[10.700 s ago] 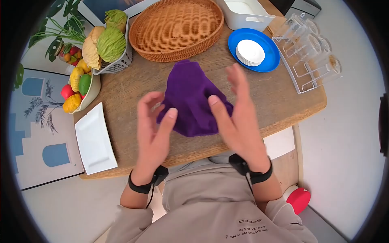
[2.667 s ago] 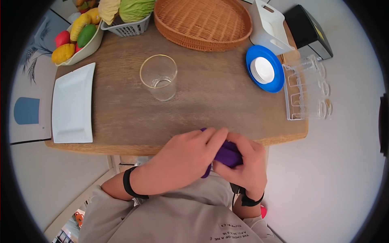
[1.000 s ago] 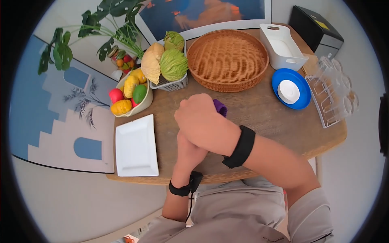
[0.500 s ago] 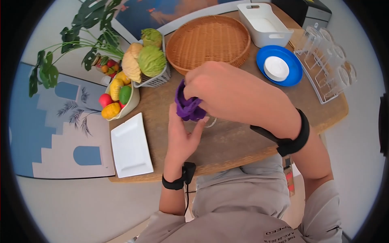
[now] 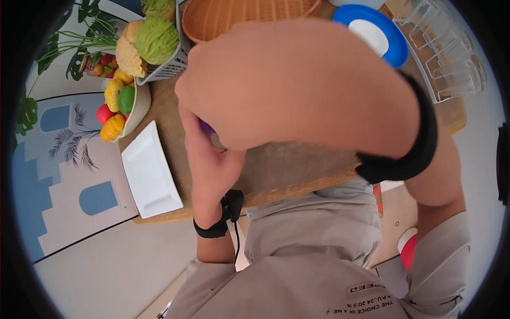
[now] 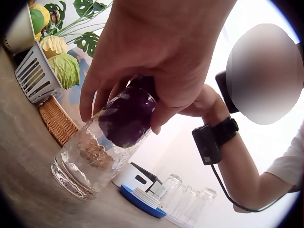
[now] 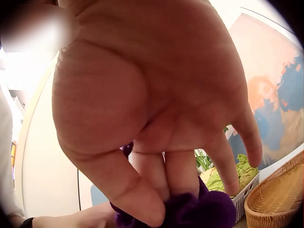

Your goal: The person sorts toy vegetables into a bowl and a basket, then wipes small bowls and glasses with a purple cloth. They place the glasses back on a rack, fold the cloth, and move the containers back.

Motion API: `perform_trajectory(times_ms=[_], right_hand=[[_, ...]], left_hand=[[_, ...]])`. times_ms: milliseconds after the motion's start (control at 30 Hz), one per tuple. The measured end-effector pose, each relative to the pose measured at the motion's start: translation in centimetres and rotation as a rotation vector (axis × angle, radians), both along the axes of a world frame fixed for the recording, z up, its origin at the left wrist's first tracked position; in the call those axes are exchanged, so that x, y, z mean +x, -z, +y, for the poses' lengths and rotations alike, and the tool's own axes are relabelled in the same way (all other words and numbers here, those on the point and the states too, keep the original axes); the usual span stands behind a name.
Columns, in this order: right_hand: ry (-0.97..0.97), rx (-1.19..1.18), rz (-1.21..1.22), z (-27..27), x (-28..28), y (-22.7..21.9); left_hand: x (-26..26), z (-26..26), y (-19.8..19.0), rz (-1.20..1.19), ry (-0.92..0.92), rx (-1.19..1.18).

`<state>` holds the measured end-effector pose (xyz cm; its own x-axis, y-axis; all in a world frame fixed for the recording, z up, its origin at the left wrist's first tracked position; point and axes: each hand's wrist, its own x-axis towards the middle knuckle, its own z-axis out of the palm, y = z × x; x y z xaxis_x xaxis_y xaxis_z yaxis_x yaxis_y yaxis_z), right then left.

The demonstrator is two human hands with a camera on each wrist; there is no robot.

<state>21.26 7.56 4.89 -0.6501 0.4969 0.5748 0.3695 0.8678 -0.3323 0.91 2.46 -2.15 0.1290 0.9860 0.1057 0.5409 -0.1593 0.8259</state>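
My left hand (image 5: 212, 165) grips a clear drinking glass (image 6: 76, 171) near its rim, fingers on one side and thumb on the other. The glass is tilted in the left wrist view. A bunched purple cloth (image 6: 126, 118) fills its upper part, while the lower part holds no cloth. Above the glass mouth, my right hand (image 5: 265, 87) covers most of the work in the head view. In the right wrist view its thumb and first fingers pinch the purple cloth (image 7: 209, 209), and the other fingers stick out. Only a sliver of cloth shows from the head.
A white rectangular plate (image 5: 151, 170) lies on the left. Behind it stand a bowl of fruit (image 5: 139, 109) and a grey basket of vegetables (image 5: 183, 53). At the back are a wicker tray (image 5: 239, 13), a blue plate (image 5: 396, 45) with white dishes and a glass rack (image 5: 433, 87).
Earlier both hands bunched the cloth while the glass stood on the table. Since then the left hand has taken the glass, and the right hand has pushed the cloth into its mouth.
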Motion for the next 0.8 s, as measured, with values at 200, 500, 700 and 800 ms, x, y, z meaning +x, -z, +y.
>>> perform_trajectory(times_ms=[200,500,700,800], right_hand=[[-0.193,-0.266,0.163,1.2,1.7,4.3],[-0.029,-0.750,-0.452,3.1,0.1,-2.1],[0.172,-0.825,-0.492,3.9,-3.5,-0.3],[0.165,-0.888,-0.458,3.8,-3.4,0.5]], left_hand=[[1.2,0.2,-0.3,-0.098,-0.019,0.046],[0.4,1.3,0.2,-0.136,0.109,0.105],[1.0,1.3,0.7,-0.380,0.071,0.059],[0.7,1.6,0.5,-0.405,0.094,-0.017]])
